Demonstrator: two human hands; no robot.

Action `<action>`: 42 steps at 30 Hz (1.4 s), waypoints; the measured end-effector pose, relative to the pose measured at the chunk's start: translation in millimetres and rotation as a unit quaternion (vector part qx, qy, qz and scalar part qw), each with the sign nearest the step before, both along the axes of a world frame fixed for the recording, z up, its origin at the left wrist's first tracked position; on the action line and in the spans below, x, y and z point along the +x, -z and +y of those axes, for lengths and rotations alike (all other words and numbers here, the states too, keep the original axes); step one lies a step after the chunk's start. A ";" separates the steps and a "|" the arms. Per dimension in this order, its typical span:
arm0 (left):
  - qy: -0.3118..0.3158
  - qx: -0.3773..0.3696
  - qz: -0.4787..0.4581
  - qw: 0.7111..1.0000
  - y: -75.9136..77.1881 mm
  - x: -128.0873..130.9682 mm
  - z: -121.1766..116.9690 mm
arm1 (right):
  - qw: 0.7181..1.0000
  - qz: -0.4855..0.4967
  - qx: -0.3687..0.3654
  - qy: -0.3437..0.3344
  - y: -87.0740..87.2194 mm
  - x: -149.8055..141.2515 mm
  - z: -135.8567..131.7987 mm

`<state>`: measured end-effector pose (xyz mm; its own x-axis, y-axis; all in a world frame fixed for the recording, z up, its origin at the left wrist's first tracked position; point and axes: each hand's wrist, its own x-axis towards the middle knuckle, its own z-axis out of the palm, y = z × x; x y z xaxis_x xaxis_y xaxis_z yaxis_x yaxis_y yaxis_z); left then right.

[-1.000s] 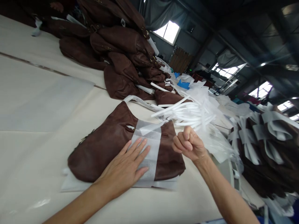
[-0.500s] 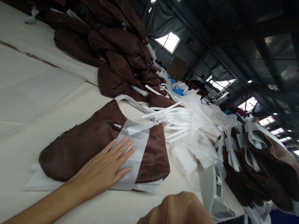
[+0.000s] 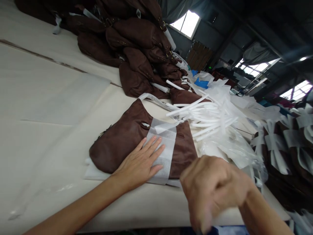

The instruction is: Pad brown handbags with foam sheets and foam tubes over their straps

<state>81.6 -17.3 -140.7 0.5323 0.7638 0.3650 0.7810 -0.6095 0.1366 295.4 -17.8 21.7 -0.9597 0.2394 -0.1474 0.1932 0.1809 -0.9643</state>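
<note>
A dark brown leather bag [image 3: 122, 140] lies on the pale table, over white sheets that stick out beneath it. Around its middle runs a band of thin white wrapping paper [image 3: 166, 153]. My left hand [image 3: 144, 160] rests flat on the bag and this band, fingers stretched out. In front of the bag's right end, raised and blurred, is my right hand [image 3: 215, 186]. Its fingers are curled closed, and I cannot make out what, if anything, is inside. A translucent wrapped strap [image 3: 154, 99] loops from the bag's top edge.
Brown bags [image 3: 137, 71] are heaped at the back. White foam tubes [image 3: 210, 120] and clear plastic [image 3: 227, 147] lie right of the bag. Several banded bags [image 3: 276, 143] stand at the far right. A seam [image 3: 44, 55] crosses the table [image 3: 44, 153].
My right hand has come up from the bottom edge into fuller view, near the bag's right end. My left hand stays flat on the band. The whole view has shifted.
</note>
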 end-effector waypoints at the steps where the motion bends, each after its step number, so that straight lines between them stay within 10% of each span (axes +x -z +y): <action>1: 0.001 -0.001 0.000 1.000 0.1 0.1 -0.1 | 0.999 -0.046 0.004 0.013 -0.6 1.1 15.0; 12: 0.009 0.041 0.026 0.999 0.0 -0.9 -0.6 | 0.841 -0.368 0.395 0.012 23.2 -33.7 110.8; 19: 0.010 0.040 0.039 0.998 2.1 -2.3 -0.4 | 0.822 -0.334 0.418 0.196 53.5 -51.7 128.2; 24: 0.003 0.029 0.057 0.998 -0.6 -1.8 -1.0 | 0.791 -0.267 0.451 0.316 35.5 -29.1 140.4; 28: -0.002 0.039 0.067 0.997 -2.1 -2.4 0.3 | 0.748 -0.230 0.494 0.378 30.1 5.3 100.8; 36: 0.028 0.065 0.045 0.996 2.5 -4.5 9.8 | 0.754 -0.150 0.447 0.457 82.7 73.0 -71.2; 42: 0.054 0.010 -0.028 0.998 -8.4 0.7 12.2 | 0.491 -0.206 0.326 0.781 62.7 200.3 -116.9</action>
<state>82.3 -5.2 -132.3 0.5887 0.6957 0.4117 0.7025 -0.6922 0.1653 495.7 -134.7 -41.0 0.5499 0.7609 0.3445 0.7417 -0.2551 -0.6204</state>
